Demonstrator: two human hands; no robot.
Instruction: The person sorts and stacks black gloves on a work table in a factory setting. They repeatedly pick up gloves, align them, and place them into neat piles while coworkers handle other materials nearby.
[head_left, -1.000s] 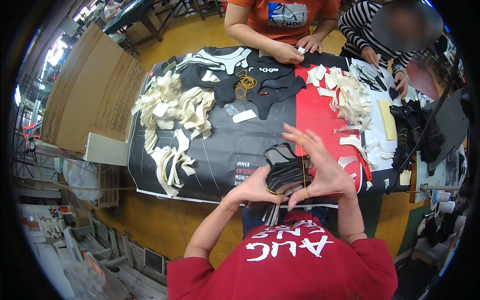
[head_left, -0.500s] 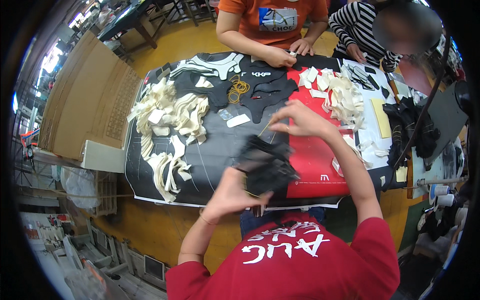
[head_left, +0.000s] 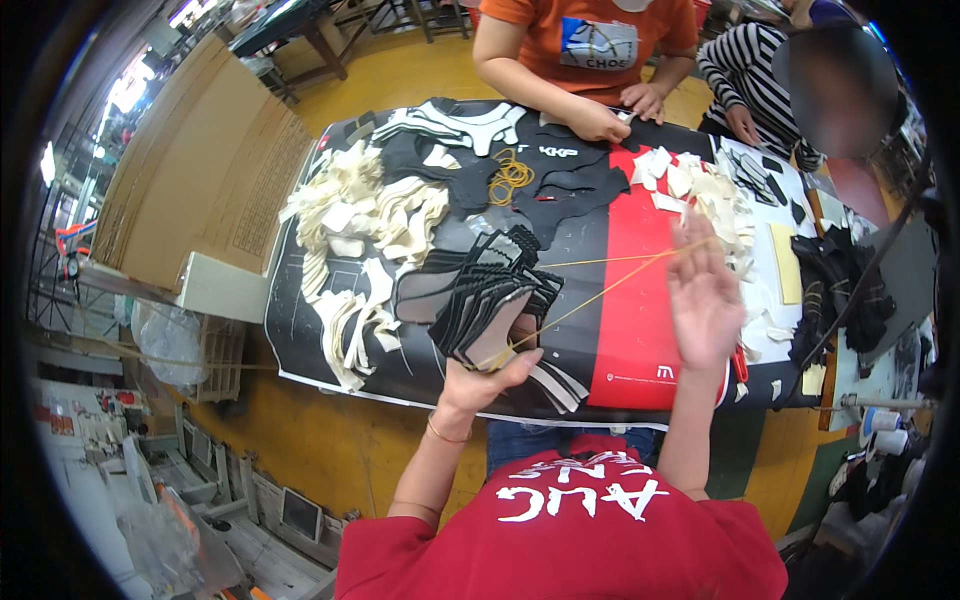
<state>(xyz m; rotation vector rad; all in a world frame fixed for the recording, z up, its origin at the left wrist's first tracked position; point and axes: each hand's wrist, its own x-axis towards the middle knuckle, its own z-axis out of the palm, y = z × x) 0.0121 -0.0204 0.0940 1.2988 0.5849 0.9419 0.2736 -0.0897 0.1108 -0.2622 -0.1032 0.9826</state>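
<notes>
In my left hand (head_left: 480, 382) is a thick bundle of black-edged grey fabric pieces (head_left: 485, 305), fanned out above the table, with my thumb and fingers closed round its lower end. A yellow rubber band (head_left: 600, 298) runs from the bundle to my right hand (head_left: 705, 300), stretched into two long strands that cross near my fingers. The band is hooked on my right hand, whose fingers point up and away, over the red part of the table sheet. Narrow striped black-and-pale strips (head_left: 558, 385) stick out beside my left thumb.
Cream fabric scraps (head_left: 365, 205) lie heaped at left, with more scraps (head_left: 715, 195) at right. Loose yellow rubber bands (head_left: 512, 178) lie near black cut pieces (head_left: 580, 200). Across the table, a person in orange (head_left: 600, 70) handles a small piece. A cardboard box (head_left: 200, 160) stands left.
My right hand has moved right and nearer, drawing the rubber band out long. The bundle has turned, its grey faces now showing, and the view has shifted slightly.
</notes>
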